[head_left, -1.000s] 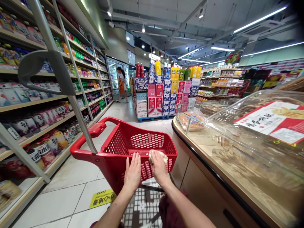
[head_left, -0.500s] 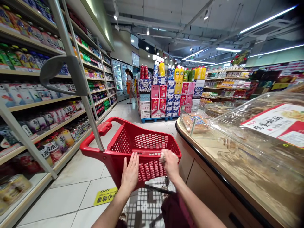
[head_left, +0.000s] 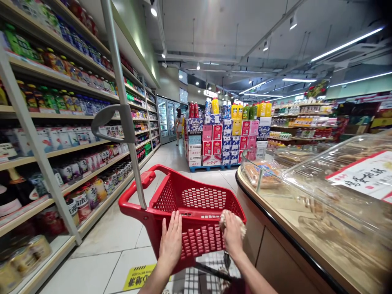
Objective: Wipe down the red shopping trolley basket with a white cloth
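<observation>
A red shopping cart (head_left: 202,241) with perforated basket walls stands right in front of me. My left hand (head_left: 172,239) lies flat against the basket's near side, fingers stretched out just below the rim. In my right hand (head_left: 232,234) is a crumpled off-white cloth (head_left: 226,218), pressed to the near right corner of the basket. The fingers wrap round the cloth and part of it sticks out on both sides. From the cart's left end rises a metal pole (head_left: 118,61) with a grey plastic handle (head_left: 113,124).
Drink shelves (head_left: 73,114) line the left side. A glass-topped counter (head_left: 263,196) with clear covers runs close along the right. Stacked drink cartons (head_left: 214,143) stand ahead. On the tiles is a yellow wet-floor sticker (head_left: 137,277). A person (head_left: 179,126) is far down the aisle.
My right hand has shifted along the basket's rim towards the right corner, and more of the cloth shows. My left hand stays flat on the side. The camera view has swung slightly.
</observation>
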A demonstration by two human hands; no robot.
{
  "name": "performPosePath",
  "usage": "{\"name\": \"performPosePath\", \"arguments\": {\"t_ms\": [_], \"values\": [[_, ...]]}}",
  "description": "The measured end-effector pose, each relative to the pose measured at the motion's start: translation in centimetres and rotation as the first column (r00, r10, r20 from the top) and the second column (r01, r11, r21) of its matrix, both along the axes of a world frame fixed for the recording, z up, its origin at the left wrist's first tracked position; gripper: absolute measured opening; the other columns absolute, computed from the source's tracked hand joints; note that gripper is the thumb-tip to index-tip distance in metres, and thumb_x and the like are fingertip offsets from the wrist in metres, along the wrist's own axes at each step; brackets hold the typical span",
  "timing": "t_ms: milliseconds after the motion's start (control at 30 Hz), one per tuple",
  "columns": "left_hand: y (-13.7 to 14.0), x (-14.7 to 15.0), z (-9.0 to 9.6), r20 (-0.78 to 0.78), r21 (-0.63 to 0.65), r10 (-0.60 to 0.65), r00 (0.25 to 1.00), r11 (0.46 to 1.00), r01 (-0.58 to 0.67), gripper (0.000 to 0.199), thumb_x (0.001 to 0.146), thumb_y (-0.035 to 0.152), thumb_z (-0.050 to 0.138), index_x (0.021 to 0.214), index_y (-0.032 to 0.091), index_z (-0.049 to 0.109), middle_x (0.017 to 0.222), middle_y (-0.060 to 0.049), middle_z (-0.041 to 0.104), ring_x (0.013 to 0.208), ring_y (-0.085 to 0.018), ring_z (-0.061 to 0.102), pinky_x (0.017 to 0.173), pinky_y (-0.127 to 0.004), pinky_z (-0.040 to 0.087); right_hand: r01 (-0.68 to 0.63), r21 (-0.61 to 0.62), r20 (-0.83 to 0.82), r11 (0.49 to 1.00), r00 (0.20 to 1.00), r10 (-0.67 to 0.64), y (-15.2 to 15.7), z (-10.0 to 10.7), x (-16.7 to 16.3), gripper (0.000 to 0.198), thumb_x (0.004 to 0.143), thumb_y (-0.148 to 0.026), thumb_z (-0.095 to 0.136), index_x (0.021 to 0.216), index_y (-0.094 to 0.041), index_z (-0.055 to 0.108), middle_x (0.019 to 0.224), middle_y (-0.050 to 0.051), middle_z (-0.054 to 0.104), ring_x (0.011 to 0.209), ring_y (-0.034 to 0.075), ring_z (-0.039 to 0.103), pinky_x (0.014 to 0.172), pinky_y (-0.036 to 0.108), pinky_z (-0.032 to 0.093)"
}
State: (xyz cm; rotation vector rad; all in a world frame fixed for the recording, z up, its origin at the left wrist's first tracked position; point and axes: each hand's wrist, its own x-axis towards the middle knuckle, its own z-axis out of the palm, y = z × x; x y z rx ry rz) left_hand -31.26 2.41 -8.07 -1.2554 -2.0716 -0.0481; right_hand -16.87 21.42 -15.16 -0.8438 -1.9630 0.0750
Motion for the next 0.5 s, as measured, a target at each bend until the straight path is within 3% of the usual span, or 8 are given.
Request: {"name": "performPosePath", "arguments": {"t_ms": [133,233,333,433,500], "values": [[-0.1,-0.2,0.2,-0.017,-0.011,-0.027,0.999,1.0,0.027,0.064,0.067,0.008,0.035,0.13,0.014,0.037,0.139,-0.006,0.037,0.135,-0.017,0.013,0.11,-0.045,0.013,-0.248,0.058,0.138,0.967,0.961,0.239,-2.0,1.0,-2.1,0.049,0.079,-0.011,0.03,0.123,-0.019,0.051,0.125,0.008,0.052,0.117,0.023,0.046,0.097,0.044,0.038],[-0.9,-0.6,0.6,-0.004,0.021,0.004,1.0,1.0,-0.004,0.063,0.068,0.008,0.035,0.131,0.014,0.036,0.139,-0.007,0.037,0.134,-0.018,0.014,0.11,-0.047,0.01,-0.168,0.015,0.102,0.986,0.981,0.165,-2.0,1.9,-1.9,0.044,0.08,-0.016,0.034,0.118,-0.02,0.055,0.118,0.01,0.057,0.114,0.027,0.049,0.095,0.047,0.038],[-2.0,-0.8,1.0,-0.015,0.043,-0.021,1.0,0.999,0.022,0.063,0.068,0.009,0.035,0.131,0.014,0.035,0.138,-0.008,0.038,0.134,-0.018,0.016,0.11,-0.047,0.004,-0.116,-0.006,-0.01,0.993,0.993,0.116,-3.0,2.0,-2.8,0.049,0.077,-0.011,0.03,0.118,-0.02,0.055,0.117,0.011,0.058,0.114,0.027,0.049,0.096,0.049,0.036],[-3.6,-1.5,2.3,-0.019,0.092,-0.074,0.997,0.993,0.076,0.064,0.069,0.01,0.036,0.133,0.015,0.032,0.137,-0.006,0.039,0.133,-0.017,0.02,0.11,-0.044,-0.003,-0.348,0.003,-0.071,0.937,0.935,0.348,-7.5,2.3,-6.7,0.054,0.076,-0.007,0.03,0.125,-0.022,0.048,0.125,0.008,0.052,0.118,0.024,0.045,0.099,0.047,0.035],[-5.2,-2.9,4.0,0.025,0.196,0.008,1.0,0.981,-0.013,0.065,0.07,0.01,0.034,0.135,0.013,0.027,0.138,-0.008,0.037,0.132,-0.017,0.022,0.11,-0.045,-0.001,-0.493,-0.023,-0.136,0.87,0.864,0.486,-11.2,3.9,-9.8,0.052,0.078,-0.008,0.033,0.126,-0.023,0.046,0.127,0.007,0.05,0.119,0.023,0.044,0.099,0.048,0.035]]}}
